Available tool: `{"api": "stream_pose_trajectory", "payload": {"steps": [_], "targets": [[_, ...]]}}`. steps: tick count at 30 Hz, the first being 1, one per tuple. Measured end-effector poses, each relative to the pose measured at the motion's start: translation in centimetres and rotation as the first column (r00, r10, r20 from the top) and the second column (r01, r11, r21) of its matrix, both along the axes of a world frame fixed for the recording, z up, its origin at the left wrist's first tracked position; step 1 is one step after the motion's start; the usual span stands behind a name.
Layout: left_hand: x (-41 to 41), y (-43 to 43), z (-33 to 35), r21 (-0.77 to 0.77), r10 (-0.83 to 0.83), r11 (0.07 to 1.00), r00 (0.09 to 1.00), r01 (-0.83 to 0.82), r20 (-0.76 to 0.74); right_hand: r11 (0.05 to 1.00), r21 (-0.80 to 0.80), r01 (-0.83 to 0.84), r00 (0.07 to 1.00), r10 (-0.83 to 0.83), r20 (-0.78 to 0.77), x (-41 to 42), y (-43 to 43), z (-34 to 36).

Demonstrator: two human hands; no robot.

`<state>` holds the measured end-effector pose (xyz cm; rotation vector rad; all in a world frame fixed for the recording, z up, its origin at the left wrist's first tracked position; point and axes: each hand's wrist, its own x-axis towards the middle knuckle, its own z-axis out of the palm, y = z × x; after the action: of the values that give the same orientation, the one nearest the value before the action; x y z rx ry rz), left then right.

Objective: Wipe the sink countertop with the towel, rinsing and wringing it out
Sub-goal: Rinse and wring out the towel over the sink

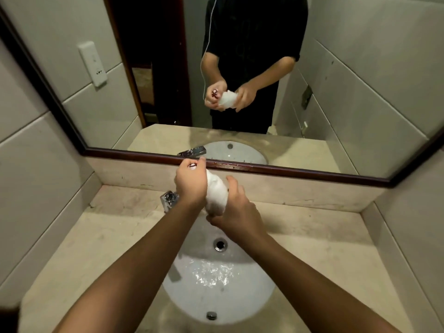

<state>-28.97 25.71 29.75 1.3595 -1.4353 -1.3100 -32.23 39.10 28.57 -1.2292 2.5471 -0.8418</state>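
A white towel (pixel 216 191) is bunched into a tight roll above the far part of the sink basin (pixel 259 284). My left hand (pixel 189 181) grips its upper end, and my right hand (pixel 236 210) grips the lower end, fingers curled round the cloth. Both hands are held in the air over the bowl. Water shimmers in the bowl's near half, just past the drain (pixel 219 245). The beige stone countertop (pixel 108 236) surrounds the basin on all sides.
A chrome tap (pixel 169 199) stands at the back left of the basin, partly behind my left wrist. A dark-framed mirror (pixel 240 168) runs along the low backsplash and reflects a person holding the towel. Tiled walls close in on left and right.
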Motion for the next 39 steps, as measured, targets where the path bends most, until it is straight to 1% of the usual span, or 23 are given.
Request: {"api": "stream_pose_trajectory", "payload": {"steps": [2,3,5,6,7,8,9,10,11,12,14,16,19,21,22,23,24,27,30,33,35,37,39], "targets": [[-0.1,0.3,0.2,0.062,0.025,0.998,1.000,-0.024,-0.016,0.998,0.058,0.025,0.952,-0.006,-0.308,0.9,-0.1,-0.2],[0.0,0.6,0.3,0.086,0.037,0.996,0.999,-0.035,-0.024,0.996,0.069,0.057,0.911,-0.023,-0.412,1.3,-0.2,-0.5],[0.0,1.3,0.7,0.110,0.030,0.994,0.999,-0.026,-0.036,0.992,0.063,0.109,0.863,-0.063,-0.501,1.7,-0.4,-0.6],[0.1,1.6,1.0,0.127,-0.001,0.992,0.999,0.007,-0.050,0.989,0.072,0.127,0.869,-0.076,-0.489,1.5,-0.5,-0.7],[0.4,1.6,1.5,0.153,-0.065,0.985,0.995,0.077,-0.079,0.988,0.080,0.135,0.904,-0.090,-0.417,1.2,-0.4,-0.4],[0.8,1.4,1.9,0.181,-0.163,0.967,0.980,0.182,-0.116,0.988,0.078,0.131,0.954,-0.105,-0.281,0.8,-0.1,0.1],[1.4,0.9,2.4,0.200,-0.274,0.932,0.949,0.302,-0.157,0.992,0.058,0.113,0.993,-0.110,-0.050,0.2,0.2,0.9],[2.1,0.2,3.1,0.208,-0.377,0.886,0.905,0.414,-0.196,0.993,-0.004,0.115,0.964,-0.110,0.242,-0.3,0.6,2.0],[2.9,-0.5,3.9,0.213,-0.449,0.840,0.860,0.499,-0.243,0.989,-0.071,0.131,0.852,-0.076,0.518,-0.9,1.1,3.1],[3.8,-1.4,4.6,0.212,-0.496,0.801,0.818,0.560,-0.290,0.984,-0.123,0.128,0.729,-0.009,0.684,-1.5,1.6,4.1],[5.0,-3.2,5.4,0.168,-0.574,0.731,0.730,0.661,-0.372,0.985,-0.175,0.007,0.617,0.133,0.776,-2.6,2.9,5.9],[5.8,-4.3,5.4,0.089,-0.663,0.601,0.558,0.794,-0.498,0.971,-0.201,-0.128,0.462,0.238,0.854,-3.2,4.1,7.1],[5.5,-4.3,5.4,-0.088,-0.692,0.286,0.142,0.954,-0.708,0.933,-0.204,-0.295,0.165,0.260,0.951,-2.9,4.5,7.6],[4.8,-3.0,5.6,-0.223,-0.653,0.105,-0.102,0.969,-0.751,0.876,-0.296,-0.381,0.083,0.351,0.933,-2.5,4.3,7.2],[4.5,-2.5,5.7,-0.258,-0.640,0.054,-0.165,0.965,-0.751,0.853,-0.348,-0.388,0.056,0.399,0.915,-2.2,4.2,6.9],[4.3,-2.2,5.8,-0.279,-0.651,0.047,-0.182,0.959,-0.737,0.852,-0.372,-0.368,0.046,0.417,0.908,-1.9,4.1,6.6],[4.4,-2.1,5.9,-0.279,-0.685,0.070,-0.157,0.958,-0.711,0.871,-0.374,-0.319,0.056,0.411,0.910,-1.6,4.1,6.3],[5.1,-2.1,5.8,-0.217,-0.730,0.245,0.032,0.945,-0.683,0.914,-0.369,-0.170,0.149,0.394,0.907,-0.6,4.1,6.0],[5.1,-1.1,6.0,-0.054,-0.639,0.456,0.285,0.888,-0.714,0.937,-0.296,-0.187,0.264,0.338,0.903,0.4,3.9,6.5],[5.1,-0.1,5.6,0.037,-0.628,0.605,0.506,0.795,-0.591,0.974,-0.123,-0.188,0.474,0.199,0.858,1.1,3.4,5.3],[4.9,0.4,4.7,0.037,-0.599,0.707,0.625,0.707,-0.501,0.991,-0.051,-0.122,0.568,0.112,0.816,1.6,2.6,3.8],[4.1,0.6,3.4,0.057,-0.526,0.788,0.718,0.613,-0.456,0.997,-0.068,-0.038,0.610,0.077,0.788,1.5,1.5,2.1],[3.2,0.2,1.4,0.082,-0.460,0.842,0.788,0.534,-0.410,0.997,-0.073,0.033,0.610,0.038,0.792,1.5,0.5,0.4]]}}
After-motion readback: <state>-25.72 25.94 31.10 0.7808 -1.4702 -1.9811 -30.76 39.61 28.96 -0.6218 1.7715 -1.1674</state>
